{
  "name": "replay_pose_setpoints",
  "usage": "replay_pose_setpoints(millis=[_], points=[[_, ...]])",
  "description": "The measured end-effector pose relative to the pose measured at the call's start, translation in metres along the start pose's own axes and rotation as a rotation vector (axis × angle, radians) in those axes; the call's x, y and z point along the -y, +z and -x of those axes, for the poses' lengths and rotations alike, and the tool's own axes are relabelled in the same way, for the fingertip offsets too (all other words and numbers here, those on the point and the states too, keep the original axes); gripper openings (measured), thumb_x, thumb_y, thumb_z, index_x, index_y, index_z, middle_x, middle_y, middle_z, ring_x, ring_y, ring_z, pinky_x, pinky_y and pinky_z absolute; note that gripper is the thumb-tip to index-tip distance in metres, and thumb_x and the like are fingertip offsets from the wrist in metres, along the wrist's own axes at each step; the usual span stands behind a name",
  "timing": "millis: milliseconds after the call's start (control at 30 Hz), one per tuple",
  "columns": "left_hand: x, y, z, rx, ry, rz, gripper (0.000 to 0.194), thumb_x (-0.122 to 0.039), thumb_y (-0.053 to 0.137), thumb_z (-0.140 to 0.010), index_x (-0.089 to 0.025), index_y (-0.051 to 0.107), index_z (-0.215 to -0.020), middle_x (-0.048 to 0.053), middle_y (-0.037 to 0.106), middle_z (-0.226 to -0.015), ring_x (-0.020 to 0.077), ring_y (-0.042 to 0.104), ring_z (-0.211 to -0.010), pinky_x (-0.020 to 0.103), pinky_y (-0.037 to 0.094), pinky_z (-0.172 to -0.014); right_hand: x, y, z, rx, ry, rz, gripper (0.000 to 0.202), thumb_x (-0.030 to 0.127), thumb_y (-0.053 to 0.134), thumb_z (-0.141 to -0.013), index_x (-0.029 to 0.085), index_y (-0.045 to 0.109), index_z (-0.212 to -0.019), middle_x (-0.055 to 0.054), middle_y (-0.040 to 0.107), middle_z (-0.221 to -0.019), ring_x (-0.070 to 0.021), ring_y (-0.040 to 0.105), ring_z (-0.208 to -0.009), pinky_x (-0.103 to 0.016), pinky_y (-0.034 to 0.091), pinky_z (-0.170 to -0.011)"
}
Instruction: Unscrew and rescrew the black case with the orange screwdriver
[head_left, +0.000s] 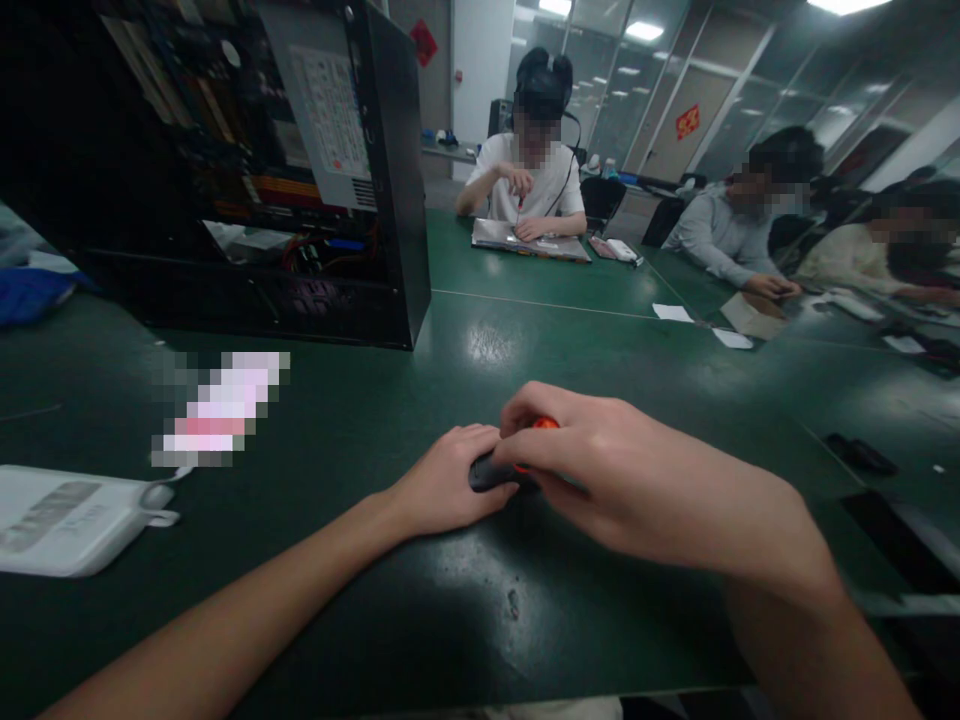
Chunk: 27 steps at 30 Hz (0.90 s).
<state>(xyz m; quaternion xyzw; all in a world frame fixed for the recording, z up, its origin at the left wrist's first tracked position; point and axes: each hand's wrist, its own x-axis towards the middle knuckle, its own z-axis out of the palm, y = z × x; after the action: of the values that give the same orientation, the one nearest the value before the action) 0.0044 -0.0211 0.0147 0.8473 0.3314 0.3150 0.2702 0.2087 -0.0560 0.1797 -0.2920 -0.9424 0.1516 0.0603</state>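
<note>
A dark grey, smooth, rounded object (489,474) rests on the green table in front of me. My left hand (454,480) is wrapped around its left side, thumb along the near edge and fingers over the far edge. From above, my right hand (600,455) curls over an orange-red handle (546,424), of which only the top and a sliver lower down show. Its lower end is hidden behind my right fingers, so whether it touches the grey object I cannot tell. Both hands are close together and nearly touching.
An open black computer case (409,200) stands at the back left. A white power bank-like device (67,520) lies at left, beside a blurred-out pink item (232,400). Across the green table (360,620), a person (532,170) works on a flat panel; others sit at right.
</note>
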Motion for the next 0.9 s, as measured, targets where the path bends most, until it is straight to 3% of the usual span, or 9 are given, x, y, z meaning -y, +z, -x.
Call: replay_pose_setpoints(millis=[100,300,467,633,767,900], points=[[0.000,0.001,0.000,-0.001,0.000,0.002,0.024,-0.029,0.074,-0.086,-0.022,0.068,-0.108,0.005,0.075,-0.110,0.0287,0.072,-0.103,0.042,0.057,-0.092,0.001,0.003,-0.003,-0.029,0.052,0.103,0.018,0.022,0.054,-0.104,0.017,0.071,-0.105,-0.006,0.062,-0.106,-0.0168,0.060,-0.088,-0.032,0.047,-0.075],[-0.002,0.000,0.000,-0.011,-0.012,0.011,0.031,-0.023,0.074,-0.083,-0.024,0.069,-0.113,0.005,0.075,-0.115,0.0295,0.070,-0.109,0.043,0.058,-0.093,0.003,0.008,-0.003,-0.036,-0.012,0.024,0.034,0.003,0.053,-0.093,0.019,0.063,-0.121,-0.008,0.062,-0.119,-0.0176,0.060,-0.099,-0.030,0.047,-0.082],[-0.004,-0.001,-0.001,-0.011,0.010,-0.011,0.032,-0.023,0.075,-0.081,-0.022,0.068,-0.113,0.005,0.074,-0.114,0.0276,0.070,-0.107,0.042,0.055,-0.096,-0.005,0.006,0.004,-0.097,0.102,0.180,0.006,0.023,0.060,-0.100,0.018,0.065,-0.100,-0.005,0.066,-0.098,-0.0164,0.060,-0.083,-0.030,0.040,-0.069],[-0.006,-0.004,0.002,0.025,0.004,-0.082,0.040,-0.023,0.073,-0.079,-0.023,0.065,-0.119,0.005,0.074,-0.117,0.0271,0.070,-0.107,0.042,0.054,-0.096,-0.053,0.019,0.019,-0.248,0.261,0.354,0.044,0.052,0.055,-0.101,0.018,0.065,-0.075,-0.002,0.060,-0.065,-0.0152,0.053,-0.060,-0.032,0.031,-0.061],[-0.009,-0.002,0.001,0.003,0.004,-0.156,0.044,-0.029,0.075,-0.079,-0.023,0.066,-0.122,0.006,0.075,-0.120,0.0286,0.071,-0.108,0.045,0.053,-0.097,-0.099,0.036,0.039,-0.598,0.366,0.285,0.045,0.041,0.051,-0.095,0.020,0.055,-0.056,0.002,0.045,-0.049,-0.0105,0.040,-0.045,-0.030,0.028,-0.054],[-0.015,0.007,-0.006,-0.023,0.010,-0.243,0.050,-0.046,0.078,-0.085,-0.023,0.068,-0.128,0.007,0.076,-0.125,0.0307,0.072,-0.111,0.047,0.052,-0.095,-0.122,0.042,0.051,-0.668,0.425,0.275,0.040,0.036,0.052,-0.089,0.020,0.051,-0.051,0.003,0.039,-0.045,-0.0100,0.038,-0.043,-0.029,0.029,-0.052]])
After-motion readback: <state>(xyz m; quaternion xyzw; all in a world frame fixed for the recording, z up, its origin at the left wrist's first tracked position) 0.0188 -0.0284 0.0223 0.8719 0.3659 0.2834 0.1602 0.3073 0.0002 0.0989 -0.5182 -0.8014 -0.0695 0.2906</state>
